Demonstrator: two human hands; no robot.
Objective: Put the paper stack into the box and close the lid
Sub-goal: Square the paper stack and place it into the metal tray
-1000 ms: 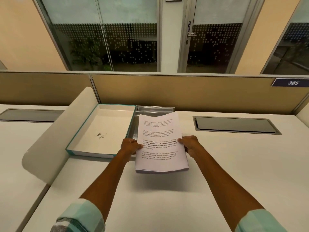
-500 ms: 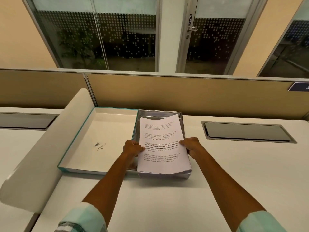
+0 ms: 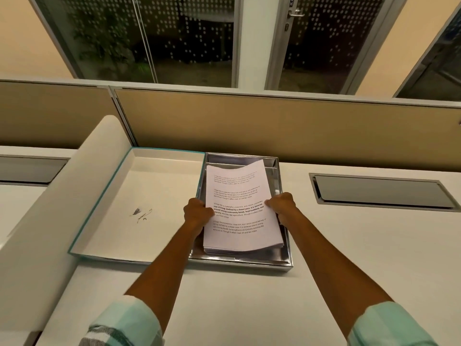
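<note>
A stack of printed white paper (image 3: 240, 208) is inside the rim of a shiny silver box (image 3: 285, 255) on the desk, slightly curved along its far edge. My left hand (image 3: 197, 214) grips the stack's left edge and my right hand (image 3: 282, 206) grips its right edge. The box's lid (image 3: 129, 211), white inside with a teal rim, lies open and flat to the left, joined to the box along one side. I cannot tell whether the stack rests on the box's floor.
A tan partition wall (image 3: 274, 126) stands just behind the box. A curved white divider (image 3: 62, 196) rises left of the lid. A grey cable hatch (image 3: 381, 191) is set in the desk to the right, and another (image 3: 32, 169) at far left.
Both hands have carried the paper stack forward from in front of the box to inside its rim, and lower. The camera view has tilted down and come closer.
</note>
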